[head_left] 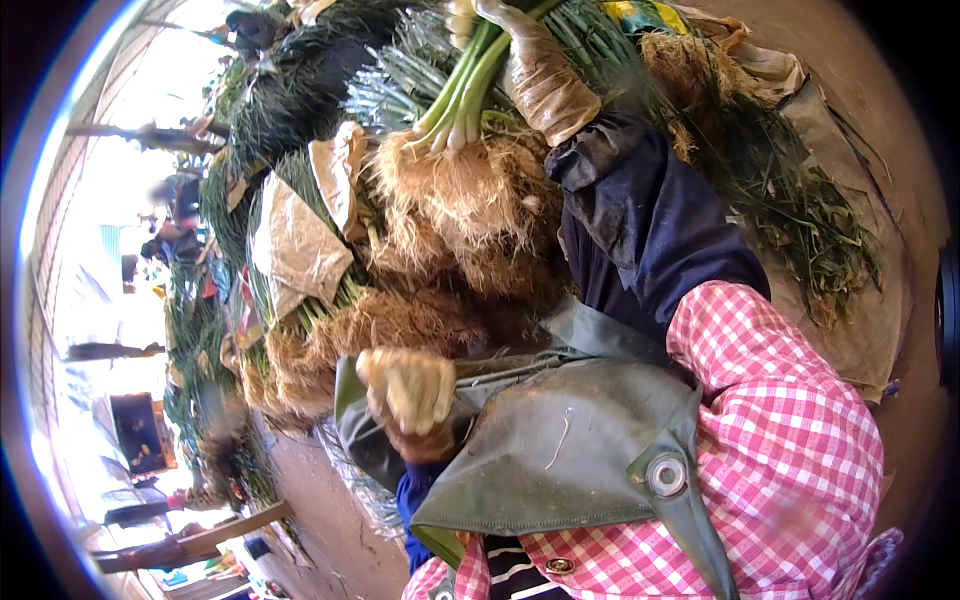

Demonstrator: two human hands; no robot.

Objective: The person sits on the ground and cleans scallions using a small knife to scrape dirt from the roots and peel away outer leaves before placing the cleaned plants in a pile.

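A bunch of spring onions [455,110] with white stems and shaggy pale roots is at the top centre. Around its green stalks my right hand [515,45], in a dirty pale glove, is closed; the picture's upper edge cuts off part of it. Below the bunch lie more root clumps [470,225], close to my right forearm. My left hand [408,392], also in a pale glove and slightly blurred, is curled into a fist over my dark green apron [560,440]. What that fist holds, if anything, is hidden.
Several onion bundles with brown roots [370,325] lie left of centre, some wrapped in brown paper [300,245]. Loose green leaves [790,210] lie on a brown sheet [860,330] at right. Wooden beams [190,548] stand at the lower left. Other people [175,220] appear dimly at far left.
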